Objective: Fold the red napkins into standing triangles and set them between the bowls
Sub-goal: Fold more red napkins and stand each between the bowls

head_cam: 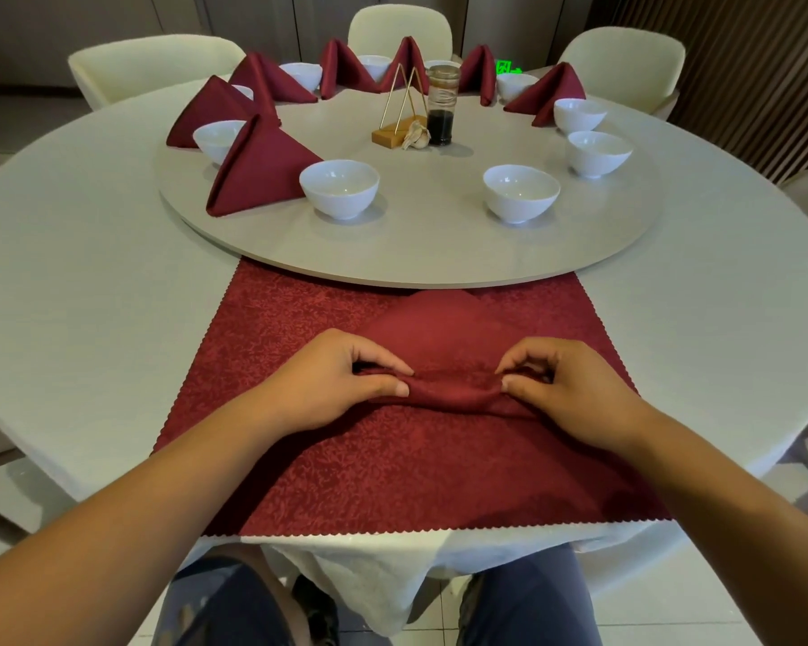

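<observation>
Hands at work on a round table (89, 296): a person's left hand (341, 380) and right hand (565, 389) each pinch, thumb against curled fingers, one end of a raised fold in a red napkin (453, 347). That napkin lies on a larger red cloth (393, 473) spread flat at the table's near edge, its far point reaching the rim of the turntable (416, 254). On the turntable, 7 folded napkins (262, 170) stand as triangles along the left and far sides, set among white bowls (339, 188); the 2 bowls nearest the person sit well apart. At the centre a bottle (442, 107) with dark liquid stands just beside a garlic (416, 135) bulb and a gold wire stand (400, 114). Pale chairs (155, 62) ring the far side.
</observation>
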A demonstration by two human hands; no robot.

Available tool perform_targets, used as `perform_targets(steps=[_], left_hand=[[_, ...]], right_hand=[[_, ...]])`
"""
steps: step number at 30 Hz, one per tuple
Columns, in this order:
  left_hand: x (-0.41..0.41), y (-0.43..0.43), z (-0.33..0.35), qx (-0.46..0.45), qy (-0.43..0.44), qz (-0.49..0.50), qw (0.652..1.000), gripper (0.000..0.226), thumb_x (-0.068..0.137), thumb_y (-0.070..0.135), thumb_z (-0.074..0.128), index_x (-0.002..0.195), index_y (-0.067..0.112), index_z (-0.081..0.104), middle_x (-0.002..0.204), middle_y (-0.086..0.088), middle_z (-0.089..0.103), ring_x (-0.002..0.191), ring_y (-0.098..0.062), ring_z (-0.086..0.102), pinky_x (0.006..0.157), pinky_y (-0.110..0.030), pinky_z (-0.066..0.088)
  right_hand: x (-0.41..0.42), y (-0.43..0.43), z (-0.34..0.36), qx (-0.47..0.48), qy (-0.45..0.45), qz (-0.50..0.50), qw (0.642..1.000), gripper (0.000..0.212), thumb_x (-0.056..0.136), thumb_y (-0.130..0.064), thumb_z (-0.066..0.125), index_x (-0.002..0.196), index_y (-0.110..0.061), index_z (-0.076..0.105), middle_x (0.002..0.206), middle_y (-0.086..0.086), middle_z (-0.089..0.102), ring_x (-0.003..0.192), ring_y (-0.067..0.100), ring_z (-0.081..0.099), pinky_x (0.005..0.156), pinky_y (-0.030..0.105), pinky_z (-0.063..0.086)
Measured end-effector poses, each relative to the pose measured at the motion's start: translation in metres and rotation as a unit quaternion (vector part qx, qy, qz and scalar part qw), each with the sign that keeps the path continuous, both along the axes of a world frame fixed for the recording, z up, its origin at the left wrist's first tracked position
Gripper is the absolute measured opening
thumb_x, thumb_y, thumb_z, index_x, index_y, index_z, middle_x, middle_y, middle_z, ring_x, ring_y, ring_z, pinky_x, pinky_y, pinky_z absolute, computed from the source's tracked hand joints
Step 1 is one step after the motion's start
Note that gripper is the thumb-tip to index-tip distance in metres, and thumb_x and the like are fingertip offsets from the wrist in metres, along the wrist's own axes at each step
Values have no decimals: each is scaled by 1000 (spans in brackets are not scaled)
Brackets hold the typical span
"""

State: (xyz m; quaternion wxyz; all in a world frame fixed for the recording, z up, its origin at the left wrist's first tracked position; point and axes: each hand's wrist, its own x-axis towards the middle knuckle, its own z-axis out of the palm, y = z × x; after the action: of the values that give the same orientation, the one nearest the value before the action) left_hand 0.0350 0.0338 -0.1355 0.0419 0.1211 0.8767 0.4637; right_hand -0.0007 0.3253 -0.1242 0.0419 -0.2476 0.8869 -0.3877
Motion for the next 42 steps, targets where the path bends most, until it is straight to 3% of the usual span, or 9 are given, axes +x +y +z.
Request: perform_targets(steps=[5,10,17,23,27,32,35,38,42], left_hand=[[-4,3,-1,5,18,24,1000,5,91,28,75,87,25,78,84,11,76,78,-2,69,79,-25,52],[-6,10,-13,-65,87,79,991,35,89,49,70,94,27,43,74,0,64,59,-15,52,65,-37,44],[-4,5,-13,-82,107,32,990,58,64,71,74,78,22,47,75,9,54,68,-8,47,60,-22,33],[-5,5,-22,-105,137,45,984,44,72,57,81,74,28,49,79,10,55,76,-9,53,66,-27,37],[-4,6,-20,-122,136,41,982,43,72,61,78,75,31,47,80,11,54,75,-8,52,65,-29,35],[-1,5,-18,-116,105,52,986,40,80,48,80,102,31,51,90,16,58,80,-3,56,74,-32,46],[-2,6,-14,-32,36,64,997,60,83,32,83,129,30,44,86,11,61,75,-21,63,78,-45,54],[0,4,-5,14,-3,57,998,63,80,32,86,133,27,51,81,5,65,71,-17,64,80,-48,54],[21,5,13,-11,-7,-8,1000,35,81,48,78,94,16,72,89,-8,71,82,-27,69,83,-49,54]], right_hand=[[-7,-5,-3,-20,-24,-35,999,13,90,-24,73,80,-19,67,59,-15,62,52,-3,49,57,11,39],[-12,-9,-9,17,17,-93,995,19,91,-13,66,80,-23,52,65,-7,54,55,2,46,58,23,38],[-3,-8,-12,71,75,-23,994,17,98,-9,51,93,-20,63,84,-11,66,78,6,62,76,27,51],[11,-12,-2,84,46,11,995,22,90,-28,39,68,-24,39,74,-8,47,70,9,48,70,41,44],[16,-17,-4,134,84,2,987,30,93,-57,47,80,-31,45,80,-13,50,73,4,51,66,28,43],[8,-17,-6,110,3,-44,993,32,92,-29,59,124,-28,53,96,-9,67,87,10,64,85,38,53],[7,-12,-2,36,-78,-48,995,53,92,-22,70,140,-28,49,126,-12,59,121,0,53,98,15,42],[12,-10,7,-30,-79,-44,995,29,88,-15,76,109,-32,66,97,-20,67,91,-12,59,78,1,40],[40,-9,21,-35,-33,-10,999,22,88,-20,75,70,-23,64,64,-16,58,59,-3,49,60,10,39]])
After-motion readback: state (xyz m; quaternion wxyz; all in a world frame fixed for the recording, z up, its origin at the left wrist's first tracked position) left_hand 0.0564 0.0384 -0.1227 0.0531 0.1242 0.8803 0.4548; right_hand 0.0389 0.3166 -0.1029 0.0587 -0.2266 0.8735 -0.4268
